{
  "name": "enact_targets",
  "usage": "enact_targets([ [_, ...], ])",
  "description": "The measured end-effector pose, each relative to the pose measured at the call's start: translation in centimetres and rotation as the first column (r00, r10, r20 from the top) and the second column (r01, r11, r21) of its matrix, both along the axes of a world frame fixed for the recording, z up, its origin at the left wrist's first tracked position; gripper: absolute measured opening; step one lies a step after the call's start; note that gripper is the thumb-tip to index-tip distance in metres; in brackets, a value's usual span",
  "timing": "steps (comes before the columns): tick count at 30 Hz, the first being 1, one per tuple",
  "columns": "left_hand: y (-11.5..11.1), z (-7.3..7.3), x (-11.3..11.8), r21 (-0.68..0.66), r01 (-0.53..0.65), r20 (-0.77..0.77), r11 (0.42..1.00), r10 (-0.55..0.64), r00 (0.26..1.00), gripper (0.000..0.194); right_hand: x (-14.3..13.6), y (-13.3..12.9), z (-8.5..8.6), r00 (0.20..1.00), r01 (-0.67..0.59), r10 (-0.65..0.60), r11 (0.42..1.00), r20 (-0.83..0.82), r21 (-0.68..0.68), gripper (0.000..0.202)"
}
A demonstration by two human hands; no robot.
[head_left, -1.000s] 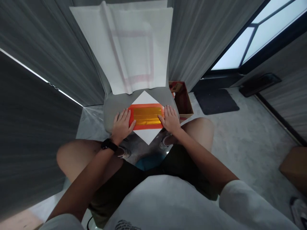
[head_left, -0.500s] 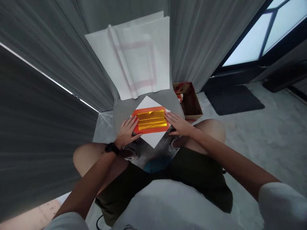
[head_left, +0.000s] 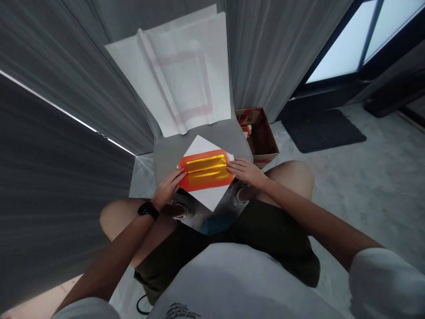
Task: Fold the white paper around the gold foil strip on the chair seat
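A sheet of joss paper [head_left: 207, 168], orange with a shiny gold foil panel and white corners, lies between my two hands at the front of a grey chair seat [head_left: 217, 136]. At its left edge, my left hand [head_left: 168, 187] pinches the sheet with its fingers on top; the thumb is hidden. My right hand [head_left: 247, 172] grips the opposite edge, fingertips beside the foil and thumb out of sight. One white corner points up the seat, and another points towards my lap. A faint crease crosses the foil.
Large white sheets [head_left: 189, 75] lean against the chair's backrest. A cardboard box [head_left: 264, 137] with some red and white papers inside stands right of the chair. Grey curtains [head_left: 265, 53] hang around. A dark mat [head_left: 323, 130] lies on the floor.
My left hand has slid slightly down and left, its fingers now drawn closer together at the sheet's edge. The right fingers are also closer together. The view has shifted slightly.
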State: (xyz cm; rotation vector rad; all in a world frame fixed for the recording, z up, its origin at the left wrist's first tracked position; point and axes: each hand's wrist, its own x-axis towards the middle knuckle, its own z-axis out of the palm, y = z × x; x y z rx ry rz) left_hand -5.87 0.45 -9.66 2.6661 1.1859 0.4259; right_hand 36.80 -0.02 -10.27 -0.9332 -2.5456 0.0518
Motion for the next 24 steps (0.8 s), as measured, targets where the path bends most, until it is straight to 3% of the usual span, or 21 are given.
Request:
enact_targets([
  [6,0.0,0.3,0.5,-0.05,-0.042,0.117,0.998,0.048,0.992,0.049,-0.4,0.9,0.1,0.992,0.081,-0.089,0.993,-0.092,-0.09,0.048],
  [15,0.1,0.4,0.6,-0.122,-0.056,0.283,0.991,0.089,0.955,0.041,0.6,2.2,0.9,0.998,0.023,-0.034,0.985,-0.061,-0.17,0.042],
  [20,1.0,0.8,1.6,-0.128,-0.106,0.364,0.986,0.146,0.92,0.033,0.4,2.5,2.7,0.99,0.103,-0.123,0.964,-0.067,-0.247,0.035],
  [24,1.8,2.7,2.2,-0.139,-0.182,0.387,0.973,0.222,0.895,0.029,0.0,4.1,5.5,0.963,0.183,-0.241,0.911,-0.117,-0.371,0.033],
])
